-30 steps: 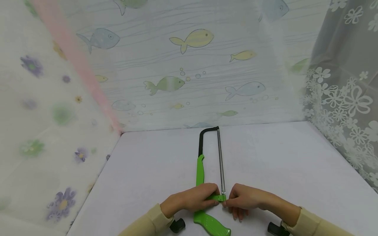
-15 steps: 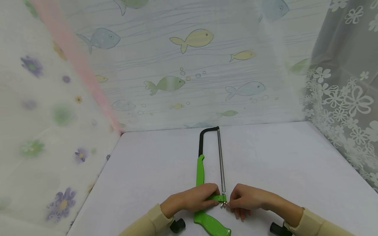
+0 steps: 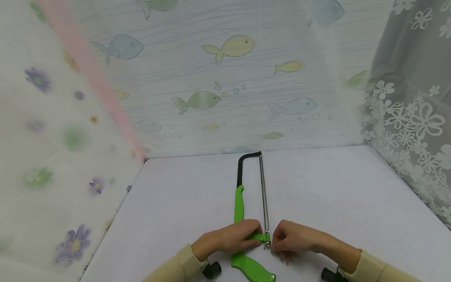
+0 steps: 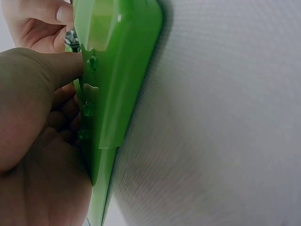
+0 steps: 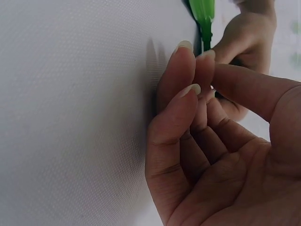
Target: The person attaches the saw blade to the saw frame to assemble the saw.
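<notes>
A hacksaw (image 3: pixel 239 205) with a green handle and a black front frame lies on the white tabletop, its front end pointing away from me. Its thin metal blade (image 3: pixel 264 192) runs along the right side. My left hand (image 3: pixel 241 235) grips the green frame above the handle, thumb near the blade's lower holder. A small metal wing nut (image 3: pixel 266 245) sticks out below that holder. Curled fingers of my right hand (image 3: pixel 292 237) pinch at the wing nut's right side. In the left wrist view, the wing nut (image 4: pixel 71 38) shows beside the right hand's fingertips.
The white-covered table (image 3: pixel 334 188) spreads around the saw. A fish-print curtain (image 3: pixel 225 78) hangs behind it, a flowered one (image 3: pixel 53 156) at left and grey lace (image 3: pixel 415 117) at right. Black devices (image 3: pixel 212 270) sit at both wrists.
My right fingers first covered the wing nut, then shifted slightly right and uncovered it; now they are curled in closer and the nut is turned a little. The left hand and hacksaw stayed put.
</notes>
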Action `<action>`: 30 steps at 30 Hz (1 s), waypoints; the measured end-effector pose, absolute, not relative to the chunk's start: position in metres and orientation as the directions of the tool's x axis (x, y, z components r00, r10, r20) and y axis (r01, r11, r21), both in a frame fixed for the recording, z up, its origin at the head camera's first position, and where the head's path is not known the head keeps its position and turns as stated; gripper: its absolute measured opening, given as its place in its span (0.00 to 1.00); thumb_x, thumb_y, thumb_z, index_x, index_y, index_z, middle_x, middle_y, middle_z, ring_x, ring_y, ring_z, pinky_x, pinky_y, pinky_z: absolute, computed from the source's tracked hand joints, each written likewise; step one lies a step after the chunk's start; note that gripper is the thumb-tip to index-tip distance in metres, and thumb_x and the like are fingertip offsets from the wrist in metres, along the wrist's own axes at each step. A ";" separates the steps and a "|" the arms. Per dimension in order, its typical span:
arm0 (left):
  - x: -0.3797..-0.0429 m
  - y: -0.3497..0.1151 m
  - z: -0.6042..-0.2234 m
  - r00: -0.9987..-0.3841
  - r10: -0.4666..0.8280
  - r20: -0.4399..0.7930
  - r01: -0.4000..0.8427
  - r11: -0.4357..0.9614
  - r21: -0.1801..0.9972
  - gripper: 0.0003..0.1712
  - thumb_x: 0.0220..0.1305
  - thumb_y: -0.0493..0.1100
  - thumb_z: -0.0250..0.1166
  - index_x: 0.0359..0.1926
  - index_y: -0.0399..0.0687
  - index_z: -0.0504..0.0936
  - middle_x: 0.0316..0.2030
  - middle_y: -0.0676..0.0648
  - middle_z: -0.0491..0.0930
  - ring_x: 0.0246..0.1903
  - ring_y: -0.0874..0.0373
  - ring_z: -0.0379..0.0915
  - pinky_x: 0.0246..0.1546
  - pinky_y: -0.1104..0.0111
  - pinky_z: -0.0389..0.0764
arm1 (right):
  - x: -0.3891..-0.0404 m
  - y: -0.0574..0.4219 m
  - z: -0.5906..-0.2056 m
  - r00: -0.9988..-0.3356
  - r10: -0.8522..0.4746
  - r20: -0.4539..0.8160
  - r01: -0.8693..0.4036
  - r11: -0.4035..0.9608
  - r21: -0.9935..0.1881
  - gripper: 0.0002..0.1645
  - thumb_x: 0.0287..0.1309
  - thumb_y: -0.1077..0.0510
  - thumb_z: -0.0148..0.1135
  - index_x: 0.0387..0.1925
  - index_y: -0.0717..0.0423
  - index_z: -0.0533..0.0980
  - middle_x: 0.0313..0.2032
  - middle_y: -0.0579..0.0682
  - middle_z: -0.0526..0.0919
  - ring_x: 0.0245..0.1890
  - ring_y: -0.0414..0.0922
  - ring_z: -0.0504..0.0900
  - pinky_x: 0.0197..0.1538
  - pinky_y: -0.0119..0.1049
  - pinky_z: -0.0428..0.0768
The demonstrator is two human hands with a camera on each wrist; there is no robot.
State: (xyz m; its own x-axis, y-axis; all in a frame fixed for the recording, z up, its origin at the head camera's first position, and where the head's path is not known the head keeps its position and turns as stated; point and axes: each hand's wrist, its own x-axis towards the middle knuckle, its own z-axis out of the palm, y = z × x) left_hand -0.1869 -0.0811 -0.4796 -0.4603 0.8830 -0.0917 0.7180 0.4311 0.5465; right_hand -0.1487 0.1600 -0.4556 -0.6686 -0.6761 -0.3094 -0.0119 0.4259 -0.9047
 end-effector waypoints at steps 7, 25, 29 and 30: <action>-0.187 -0.081 -0.479 -0.460 0.883 -0.093 0.715 0.430 0.551 0.05 0.78 0.46 0.58 0.47 0.51 0.75 0.40 0.61 0.74 0.38 0.72 0.67 0.42 0.79 0.71 | -0.149 0.158 -0.458 -0.674 -0.675 -0.302 -0.029 0.432 -0.901 0.16 0.63 0.58 0.68 0.22 0.64 0.83 0.16 0.47 0.79 0.14 0.38 0.73 0.18 0.29 0.66; -0.186 -0.082 -0.475 -0.451 0.888 -0.092 0.718 0.422 0.554 0.04 0.78 0.45 0.59 0.47 0.51 0.75 0.40 0.60 0.74 0.38 0.71 0.67 0.42 0.79 0.71 | -0.147 0.150 -0.457 -0.724 -0.597 -0.346 0.006 0.496 -0.868 0.26 0.66 0.49 0.67 0.18 0.64 0.82 0.17 0.55 0.83 0.11 0.38 0.75 0.16 0.28 0.67; -0.187 -0.082 -0.477 -0.451 0.888 -0.091 0.717 0.421 0.555 0.05 0.78 0.45 0.59 0.47 0.51 0.75 0.40 0.60 0.74 0.38 0.71 0.68 0.42 0.79 0.72 | -0.147 0.149 -0.456 -0.722 -0.596 -0.350 0.012 0.495 -0.869 0.25 0.66 0.50 0.67 0.18 0.64 0.82 0.16 0.54 0.83 0.12 0.38 0.75 0.16 0.28 0.67; -0.187 -0.082 -0.477 -0.451 0.888 -0.091 0.718 0.421 0.554 0.04 0.78 0.45 0.59 0.47 0.51 0.75 0.40 0.61 0.74 0.38 0.71 0.68 0.42 0.79 0.72 | -0.147 0.149 -0.456 -0.723 -0.596 -0.350 0.013 0.495 -0.869 0.25 0.66 0.50 0.67 0.18 0.64 0.82 0.16 0.54 0.83 0.12 0.38 0.75 0.16 0.28 0.67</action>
